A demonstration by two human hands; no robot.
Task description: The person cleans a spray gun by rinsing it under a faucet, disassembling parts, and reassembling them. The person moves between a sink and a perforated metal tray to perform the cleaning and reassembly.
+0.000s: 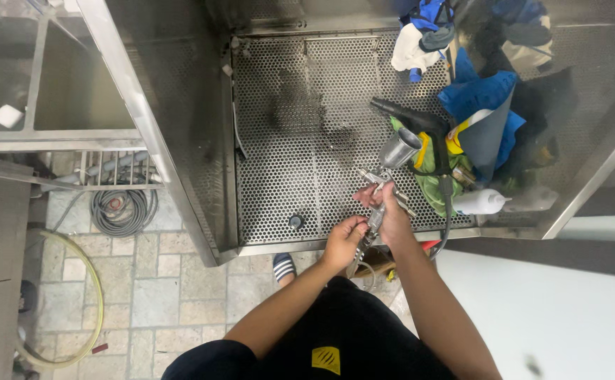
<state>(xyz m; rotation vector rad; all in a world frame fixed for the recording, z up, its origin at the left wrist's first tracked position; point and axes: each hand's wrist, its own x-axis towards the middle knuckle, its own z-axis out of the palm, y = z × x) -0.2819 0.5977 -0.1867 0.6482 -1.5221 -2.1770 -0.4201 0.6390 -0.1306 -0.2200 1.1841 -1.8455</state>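
A metal spray gun (386,179) with a shiny cup (399,148) on top hangs over the front edge of a perforated steel work surface (300,155). My right hand (390,217) is wrapped around the gun's handle. At the bottom of that handle my left hand (343,241) pinches the fitting, where a hose leads down.
A black heat gun (420,127), blue, white and green rags (480,95) and a white squeeze bottle (481,202) lie at the booth's right. A steel side wall (173,134) stands at left. A coiled grey hose (121,210) and a yellow hose (96,288) lie on the tiled floor.
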